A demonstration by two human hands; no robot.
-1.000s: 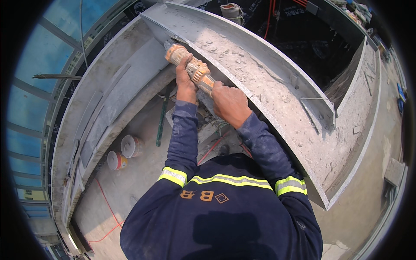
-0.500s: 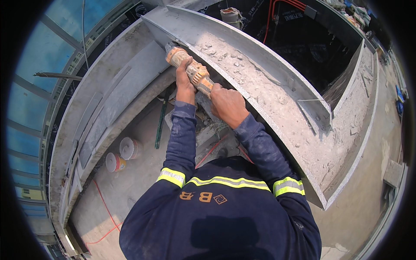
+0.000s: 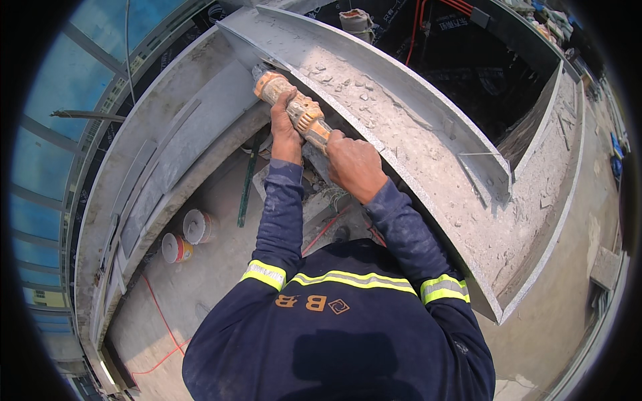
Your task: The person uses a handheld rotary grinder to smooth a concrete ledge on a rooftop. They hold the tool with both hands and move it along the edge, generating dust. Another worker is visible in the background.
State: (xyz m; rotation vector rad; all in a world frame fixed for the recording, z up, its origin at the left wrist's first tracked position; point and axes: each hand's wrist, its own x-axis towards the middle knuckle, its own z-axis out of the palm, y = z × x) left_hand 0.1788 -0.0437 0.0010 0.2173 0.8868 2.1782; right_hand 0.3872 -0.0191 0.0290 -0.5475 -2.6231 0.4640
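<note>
My two hands share a dusty orange angle grinder [image 3: 305,115], its grey metal head pointing away to the far left. Around the middle of its body wraps my left hand [image 3: 286,134], fingers closed. My right hand [image 3: 356,165] grips the near end. The grinder's head lies against the inner side of the speckled grey slab edge [image 3: 348,121], close to the corner where the slab meets the curved wall. Whatever the disc touches is hidden behind the head.
Rubble and dust lie in the slab's trough [image 3: 421,140] to the right. Two buckets [image 3: 197,227] stand on the floor at left, near a green bar [image 3: 249,184]. A red cable [image 3: 160,311] crosses the floor. Curved grey panels [image 3: 180,157] line the left wall.
The grinder's head has shifted very slightly to the left. Both hands keep the same grip on it.
</note>
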